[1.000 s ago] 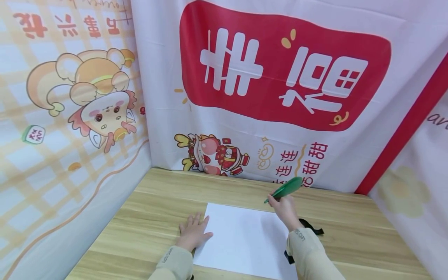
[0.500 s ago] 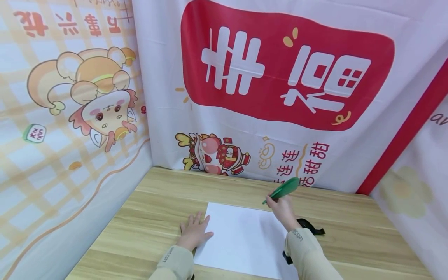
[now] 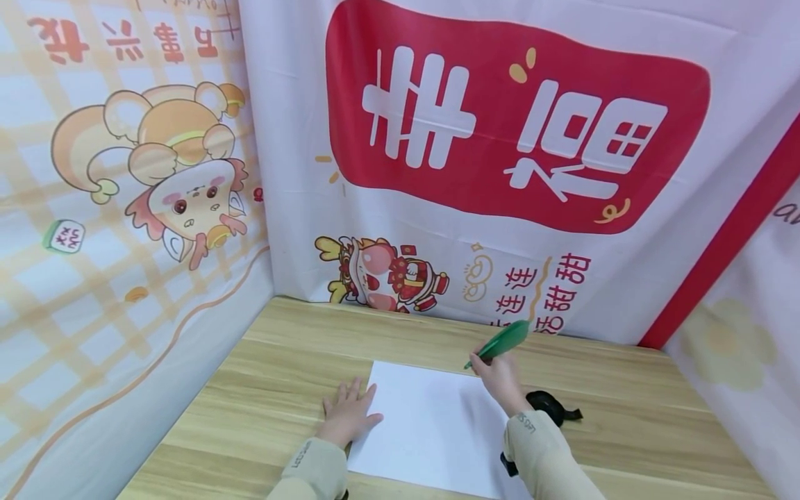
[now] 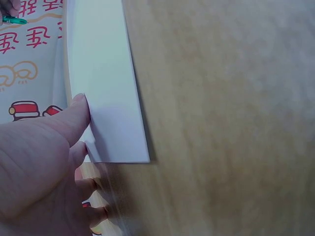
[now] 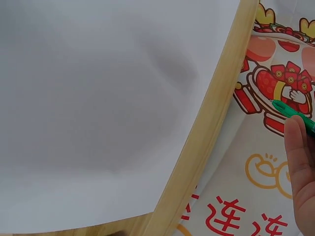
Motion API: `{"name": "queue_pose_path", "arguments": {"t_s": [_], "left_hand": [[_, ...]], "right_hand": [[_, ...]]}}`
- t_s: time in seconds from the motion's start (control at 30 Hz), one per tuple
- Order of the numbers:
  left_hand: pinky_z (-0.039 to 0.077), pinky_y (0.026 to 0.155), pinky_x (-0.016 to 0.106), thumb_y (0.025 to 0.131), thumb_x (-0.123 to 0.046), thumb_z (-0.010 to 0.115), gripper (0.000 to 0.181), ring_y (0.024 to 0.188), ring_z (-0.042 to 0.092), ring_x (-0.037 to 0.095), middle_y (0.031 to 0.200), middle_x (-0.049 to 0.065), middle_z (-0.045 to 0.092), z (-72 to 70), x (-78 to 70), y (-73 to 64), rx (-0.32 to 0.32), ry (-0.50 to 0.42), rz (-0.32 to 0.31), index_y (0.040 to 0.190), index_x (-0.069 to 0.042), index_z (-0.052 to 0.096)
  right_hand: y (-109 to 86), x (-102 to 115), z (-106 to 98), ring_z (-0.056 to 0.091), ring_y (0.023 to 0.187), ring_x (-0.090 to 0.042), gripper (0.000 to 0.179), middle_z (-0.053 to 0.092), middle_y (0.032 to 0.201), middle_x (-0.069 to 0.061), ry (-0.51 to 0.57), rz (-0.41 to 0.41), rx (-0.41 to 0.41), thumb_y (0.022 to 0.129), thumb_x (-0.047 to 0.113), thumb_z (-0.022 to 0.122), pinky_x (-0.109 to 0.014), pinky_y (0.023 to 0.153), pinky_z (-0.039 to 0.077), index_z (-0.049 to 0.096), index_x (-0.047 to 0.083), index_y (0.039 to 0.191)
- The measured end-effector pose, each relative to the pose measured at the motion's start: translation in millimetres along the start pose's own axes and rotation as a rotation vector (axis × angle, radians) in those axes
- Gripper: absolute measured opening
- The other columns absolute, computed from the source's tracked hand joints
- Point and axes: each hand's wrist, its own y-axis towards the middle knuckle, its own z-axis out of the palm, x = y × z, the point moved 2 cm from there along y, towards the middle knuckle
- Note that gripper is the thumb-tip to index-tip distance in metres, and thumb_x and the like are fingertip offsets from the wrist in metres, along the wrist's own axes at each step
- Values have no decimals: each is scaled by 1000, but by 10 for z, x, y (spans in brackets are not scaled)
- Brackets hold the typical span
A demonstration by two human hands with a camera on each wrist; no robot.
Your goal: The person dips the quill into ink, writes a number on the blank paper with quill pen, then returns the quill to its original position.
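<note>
A white sheet of paper point(image 3: 431, 430) lies on the wooden table. Fingers spread, my left hand point(image 3: 350, 415) rests flat at the paper's left edge, with the thumb on the sheet; the left wrist view shows this thumb point(image 4: 76, 115) near a corner. My right hand point(image 3: 502, 380) pinches a green pen point(image 3: 503, 342) with a broad leaf-shaped top, held above the paper's far right part. The pen's tip points left and down. In the right wrist view the narrow front of the pen point(image 5: 285, 109) shows past the fingertips, apart from the sheet.
The wooden table point(image 3: 637, 410) meets a white printed cloth point(image 3: 287, 173) at its back edge. A checked cloth point(image 3: 94, 278) with cartoon figures hangs on the left. Black straps point(image 3: 550, 406) hang by the right wrist.
My right hand has shifted slightly left and toward me with the pen, relative to the paper. The left hand keeps its place on the paper's edge.
</note>
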Motion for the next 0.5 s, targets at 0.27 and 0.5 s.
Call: {"name": "queue_pose_path", "arguments": {"t_s": [0.27, 0.5], "left_hand": [[1, 96, 72, 90, -36, 56, 60, 131, 9, 51, 146, 25, 20, -20, -22, -36, -1, -6, 1, 140, -8, 38], [1, 96, 71, 89, -37, 56, 61, 131, 9, 51, 146, 25, 20, -12, -8, -17, 2, 9, -6, 140, -8, 38]], "right_hand": [[-3, -2, 35, 53, 60, -16, 3, 59, 69, -7, 5, 26, 12, 88, 5, 59, -27, 55, 47, 61, 2, 88], [-12, 0, 70, 54, 61, -16, 6, 59, 70, -5, -3, 17, 14, 88, 7, 60, -28, 55, 47, 60, 1, 87]]}}
